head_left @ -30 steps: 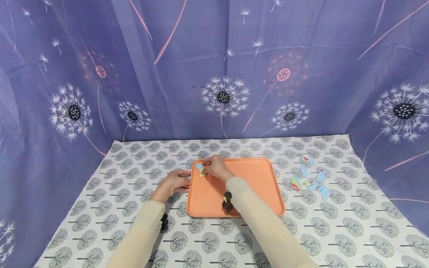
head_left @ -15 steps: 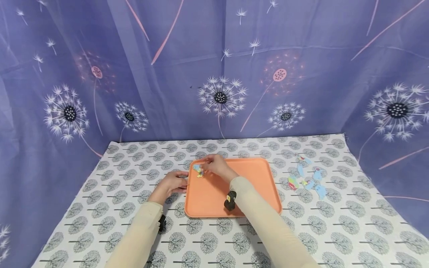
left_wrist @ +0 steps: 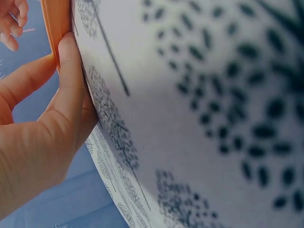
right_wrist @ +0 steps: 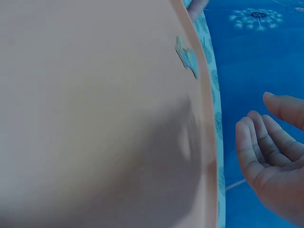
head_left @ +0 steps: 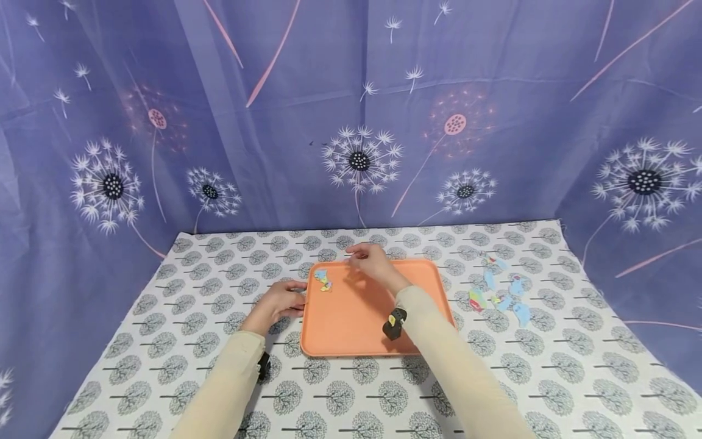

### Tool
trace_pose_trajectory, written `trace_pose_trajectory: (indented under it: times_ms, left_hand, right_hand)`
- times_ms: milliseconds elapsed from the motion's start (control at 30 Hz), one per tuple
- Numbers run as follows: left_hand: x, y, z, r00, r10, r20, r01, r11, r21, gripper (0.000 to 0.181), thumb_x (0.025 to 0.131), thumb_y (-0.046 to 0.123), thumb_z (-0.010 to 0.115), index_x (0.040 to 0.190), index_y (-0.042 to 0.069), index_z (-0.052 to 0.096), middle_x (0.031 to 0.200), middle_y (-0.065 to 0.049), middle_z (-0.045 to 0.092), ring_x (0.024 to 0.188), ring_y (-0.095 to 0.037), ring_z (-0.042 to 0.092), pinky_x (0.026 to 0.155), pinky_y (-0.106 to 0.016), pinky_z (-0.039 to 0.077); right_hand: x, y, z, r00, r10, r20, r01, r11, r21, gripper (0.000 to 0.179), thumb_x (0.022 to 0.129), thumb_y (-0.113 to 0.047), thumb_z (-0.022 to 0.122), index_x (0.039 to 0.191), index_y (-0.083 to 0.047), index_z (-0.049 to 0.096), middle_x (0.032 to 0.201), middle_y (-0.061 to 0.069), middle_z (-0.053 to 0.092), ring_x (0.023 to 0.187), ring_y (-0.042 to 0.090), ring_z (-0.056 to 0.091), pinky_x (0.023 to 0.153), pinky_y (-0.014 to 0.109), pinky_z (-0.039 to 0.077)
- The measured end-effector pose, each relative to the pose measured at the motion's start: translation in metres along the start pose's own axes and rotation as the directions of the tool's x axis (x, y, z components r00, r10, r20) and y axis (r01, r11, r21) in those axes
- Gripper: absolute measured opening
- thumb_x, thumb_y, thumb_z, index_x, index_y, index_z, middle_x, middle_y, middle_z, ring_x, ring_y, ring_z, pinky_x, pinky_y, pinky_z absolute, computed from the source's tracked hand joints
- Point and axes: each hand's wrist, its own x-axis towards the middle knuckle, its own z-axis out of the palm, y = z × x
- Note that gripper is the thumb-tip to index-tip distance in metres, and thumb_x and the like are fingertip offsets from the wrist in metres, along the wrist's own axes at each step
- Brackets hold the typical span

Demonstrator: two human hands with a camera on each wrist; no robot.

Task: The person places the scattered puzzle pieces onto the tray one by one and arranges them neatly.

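An orange tray (head_left: pixel 351 329) lies on the table. My left hand (head_left: pixel 280 303) is at its left edge; in the left wrist view the thumb and a finger of that hand (left_wrist: pixel 42 128) pinch the rim. Small flat puzzle pieces (head_left: pixel 323 280), blue and yellow-green, lie together in the tray's far left corner. They also show near the rim in the right wrist view as a small patch of pieces (right_wrist: pixel 186 58). Over the tray's far side hovers my right hand (head_left: pixel 375 263), its fingers loosely bent and nothing in them.
Several loose puzzle pieces (head_left: pixel 505 299), mostly light blue, one green and red, are scattered on the table right of the tray. A white cloth (head_left: pixel 186 366) printed with grey trees covers the table. Behind it hangs a purple dandelion-print curtain (head_left: pixel 296 152).
My right hand has left the pieces in the corner and moved right along the tray's far side, uncovering them. The left hand has stayed at the tray edge.
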Motion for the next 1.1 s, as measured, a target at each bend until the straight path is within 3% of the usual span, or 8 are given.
trace_pose_trajectory:
  times_ms: [200, 467, 700, 1100]
  left_hand:
    - [-0.003, 0.001, 0.000, 1.000, 0.012, 0.017, -0.011, 1.000, -0.018, 0.051, 0.084, -0.008, 0.059, 0.134, -0.004, 0.050, 0.089, -0.019, 0.065, 0.067, -0.019, 0.065, 0.065, -0.027, 0.060]
    - [-0.002, 0.001, 0.000, 1.000, 0.003, 0.017, -0.003, 1.000, -0.015, 0.050, 0.085, -0.007, 0.060, 0.134, -0.003, 0.050, 0.088, -0.018, 0.065, 0.067, -0.018, 0.064, 0.066, -0.027, 0.060]
    - [-0.001, 0.003, -0.001, 1.000, 0.003, 0.000, -0.003, 1.000, -0.001, 0.051, 0.086, -0.006, 0.062, 0.136, 0.000, 0.051, 0.086, -0.016, 0.064, 0.065, -0.017, 0.063, 0.065, -0.028, 0.061]
    - [-0.001, 0.000, -0.001, 1.000, 0.007, 0.016, -0.007, 1.000, -0.010, 0.051, 0.086, -0.007, 0.061, 0.135, -0.002, 0.050, 0.086, -0.017, 0.064, 0.065, -0.017, 0.064, 0.066, -0.029, 0.061]
  right_hand:
    - [-0.005, 0.004, -0.021, 0.999, -0.020, -0.034, 0.020, 1.000, -0.001, 0.031, 0.087, 0.000, 0.064, 0.117, 0.006, 0.063, 0.097, 0.018, 0.070, 0.090, 0.025, 0.065, 0.081, 0.028, 0.055]
    - [-0.016, 0.016, -0.055, 0.998, 0.019, -0.056, -0.022, 0.999, -0.040, 0.034, 0.091, -0.008, 0.063, 0.124, 0.000, 0.060, 0.108, 0.017, 0.068, 0.100, 0.028, 0.064, 0.091, 0.036, 0.054]
    - [-0.024, 0.022, -0.086, 0.996, 0.010, -0.090, -0.014, 0.999, -0.049, 0.036, 0.093, -0.009, 0.060, 0.127, 0.003, 0.057, 0.113, 0.021, 0.065, 0.103, 0.033, 0.063, 0.094, 0.043, 0.052]
    - [-0.057, 0.041, -0.144, 0.985, 0.086, -0.151, -0.100, 0.991, -0.090, 0.046, 0.096, -0.020, 0.060, 0.134, 0.003, 0.051, 0.124, 0.026, 0.058, 0.113, 0.039, 0.057, 0.100, 0.050, 0.047]
